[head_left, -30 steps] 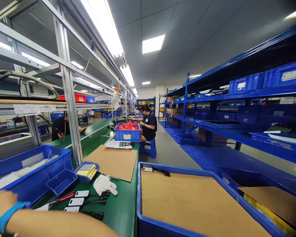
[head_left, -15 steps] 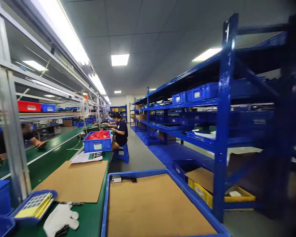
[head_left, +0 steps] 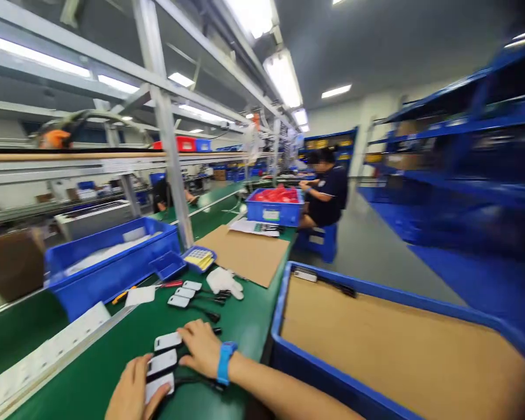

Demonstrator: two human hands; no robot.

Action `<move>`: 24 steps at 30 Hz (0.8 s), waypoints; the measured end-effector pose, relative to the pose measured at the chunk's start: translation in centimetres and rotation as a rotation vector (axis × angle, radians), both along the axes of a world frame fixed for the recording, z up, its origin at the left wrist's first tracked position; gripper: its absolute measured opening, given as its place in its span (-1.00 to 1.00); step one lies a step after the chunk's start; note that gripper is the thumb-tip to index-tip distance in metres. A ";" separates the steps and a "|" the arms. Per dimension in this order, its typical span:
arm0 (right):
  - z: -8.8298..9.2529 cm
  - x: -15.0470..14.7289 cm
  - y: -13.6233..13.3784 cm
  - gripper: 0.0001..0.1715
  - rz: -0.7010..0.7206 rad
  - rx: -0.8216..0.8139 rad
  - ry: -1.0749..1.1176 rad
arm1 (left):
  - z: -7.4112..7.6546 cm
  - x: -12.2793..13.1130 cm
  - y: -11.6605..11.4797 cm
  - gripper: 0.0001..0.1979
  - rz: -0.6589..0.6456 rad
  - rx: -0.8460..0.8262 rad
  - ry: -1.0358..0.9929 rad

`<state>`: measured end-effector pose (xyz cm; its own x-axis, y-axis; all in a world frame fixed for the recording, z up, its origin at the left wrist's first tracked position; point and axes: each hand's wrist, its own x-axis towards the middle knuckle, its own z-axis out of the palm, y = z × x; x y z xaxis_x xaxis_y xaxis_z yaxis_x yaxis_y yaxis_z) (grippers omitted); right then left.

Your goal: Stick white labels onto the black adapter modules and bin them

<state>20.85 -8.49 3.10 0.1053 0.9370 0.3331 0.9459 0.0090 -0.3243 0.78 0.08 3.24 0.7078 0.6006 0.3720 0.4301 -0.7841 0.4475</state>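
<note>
Three flat white devices with black cables lie in a row on the green bench (head_left: 114, 361) right in front of me. My left hand (head_left: 131, 392) grips the nearest white device (head_left: 160, 385) at its left edge. My right hand (head_left: 201, 348), with a blue wristband, lies flat over the cable ends of the middle device (head_left: 161, 363) and the far device (head_left: 168, 341), fingers spread. Three more white devices (head_left: 179, 301) with cables lie further up the bench, beside a white glove (head_left: 225, 281).
A large blue crate (head_left: 289, 361) lined with cardboard stands at my right. Ahead are a cardboard sheet (head_left: 245, 254), a small label tray (head_left: 199, 258), a blue bin (head_left: 109, 274) and a crate of red parts (head_left: 275, 211). A seated person (head_left: 328, 195) works beyond. Blue shelving lines the right.
The view swung right toward the shelving, then back left and down to the bench. Both hands now rest on the white devices in front of me.
</note>
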 end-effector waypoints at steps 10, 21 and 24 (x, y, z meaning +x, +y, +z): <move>0.3 -1.4 -3.7 -0.71 -0.096 -0.021 0.046 | 1.1 -0.7 -1.4 -0.38 -0.242 -0.199 0.038; 1.6 -0.4 -2.6 -0.73 0.073 -0.062 0.340 | 0.2 -0.5 -0.2 -0.41 -0.269 -0.118 0.038; 1.2 0.3 -1.6 -0.81 -0.061 -0.097 0.150 | 0.3 -0.4 -0.4 -0.30 -0.224 -0.195 0.031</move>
<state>21.11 -10.07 4.31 0.2048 0.9544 0.2174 0.8849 -0.0855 -0.4579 0.34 -0.28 3.50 0.8402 0.4859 0.2408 0.2719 -0.7616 0.5883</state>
